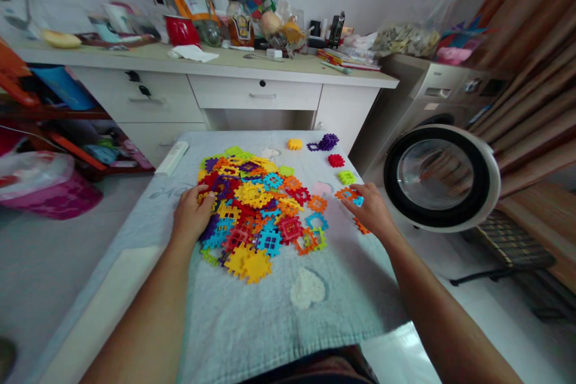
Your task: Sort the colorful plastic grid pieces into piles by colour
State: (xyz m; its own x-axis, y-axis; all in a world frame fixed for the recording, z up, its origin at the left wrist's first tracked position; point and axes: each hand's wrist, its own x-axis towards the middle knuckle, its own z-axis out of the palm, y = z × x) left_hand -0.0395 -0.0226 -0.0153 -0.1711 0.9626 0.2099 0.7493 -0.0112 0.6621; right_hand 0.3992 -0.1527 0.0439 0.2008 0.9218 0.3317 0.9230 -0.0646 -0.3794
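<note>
A heap of colourful plastic interlocking squares [252, 194] with notched edges lies on the cloth-covered table. At the heap's left side, my left hand [192, 211] rests against the pieces, thumb and fingers apart. My right hand [369, 209] is at the table's right side, its fingers closed on a blue interlocking square [359, 200]. Orange squares [345, 193] lie right beside those fingertips, and another orange square [361, 227] is partly hidden below the hand. Farther back are separate groups: lime green [347, 177], red [336, 160], purple [328, 142] and yellow [294, 144].
A long white box [172, 158] lies at the table's back left. Behind stands a white drawer desk [234, 91] crowded with jars and books. To the right, a washing machine door [435, 177] hangs open near the table. A pink bin [58, 192] is at left.
</note>
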